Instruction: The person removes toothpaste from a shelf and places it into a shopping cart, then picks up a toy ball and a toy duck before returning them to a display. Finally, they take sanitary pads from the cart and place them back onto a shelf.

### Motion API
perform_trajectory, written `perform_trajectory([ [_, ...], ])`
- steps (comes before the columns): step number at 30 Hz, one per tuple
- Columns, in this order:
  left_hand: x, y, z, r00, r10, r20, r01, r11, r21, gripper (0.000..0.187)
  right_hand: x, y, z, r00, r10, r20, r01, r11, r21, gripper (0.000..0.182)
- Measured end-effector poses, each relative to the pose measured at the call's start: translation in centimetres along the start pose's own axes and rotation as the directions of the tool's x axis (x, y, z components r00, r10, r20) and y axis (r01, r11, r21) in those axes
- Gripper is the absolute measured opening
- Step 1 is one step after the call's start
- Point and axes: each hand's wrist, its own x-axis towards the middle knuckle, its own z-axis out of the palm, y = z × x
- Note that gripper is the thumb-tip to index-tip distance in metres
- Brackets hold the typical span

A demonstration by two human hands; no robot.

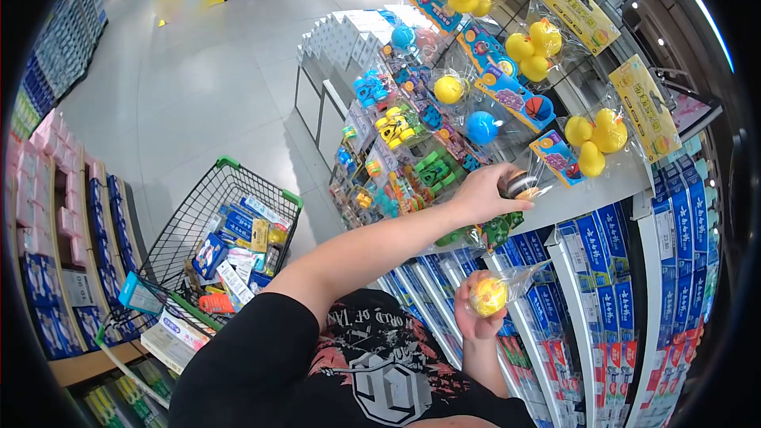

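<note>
My left hand reaches across to the toy display, its fingers closed around a small dark-and-orange ball that is partly hidden by them. Lower down, close to my body, my right hand grips a yellow patterned ball in a clear plastic bag. Near my left hand hang a blue ball and a yellow ball, both in clear wrap with printed cards. Packs of yellow rubber ducks hang to its right. A green toy vehicle in packaging sits just left of it.
A wire shopping cart with green corners stands at left, holding several packaged goods. Shelves of blue toothpaste boxes lie below the display. Pink and blue packages fill a shelf at far left. Grey tiled floor stretches beyond.
</note>
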Motion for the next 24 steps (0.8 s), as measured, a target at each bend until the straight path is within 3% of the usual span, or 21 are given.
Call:
perform_trajectory([
  [3,-0.1,-0.3,-0.1,1.0,0.007,-0.026,-0.006,0.999,0.045,0.08,0.0,0.5,-0.3,1.0,0.007,0.016,-0.008,0.998,0.06,0.081],
  [10,-0.8,-0.6,-0.4,0.998,0.031,-0.054,-0.028,0.998,0.051,0.094,-0.2,0.4,0.3,0.999,-0.017,-0.043,0.009,0.987,-0.162,0.081],
  [13,-2.4,0.0,-1.0,0.985,0.09,-0.15,-0.051,0.968,0.245,0.087,-0.4,0.4,-0.1,0.998,-0.015,-0.067,0.003,0.985,-0.173,0.082],
  [16,-4.2,0.4,-3.1,0.935,0.262,-0.24,-0.157,0.91,0.382,0.076,-0.9,0.7,-1.5,0.998,-0.007,-0.057,0.001,0.993,-0.116,0.083],
  [19,-5.4,-1.0,-6.1,0.88,0.315,-0.356,-0.159,0.901,0.403,0.05,-1.6,0.6,-2.0,0.998,0.0,-0.059,-0.006,0.994,-0.105,0.084],
  [21,-6.0,-3.2,-8.3,0.879,0.268,-0.394,-0.136,0.934,0.332,0.036,-1.4,0.8,-2.3,0.996,-0.013,-0.092,0.002,0.994,-0.111,0.084],
  [24,-8.3,-6.8,-10.4,0.89,0.073,-0.451,0.041,0.97,0.239,0.024,-1.9,1.0,-3.4,0.996,0.002,-0.084,-0.013,0.992,-0.128,0.085],
])
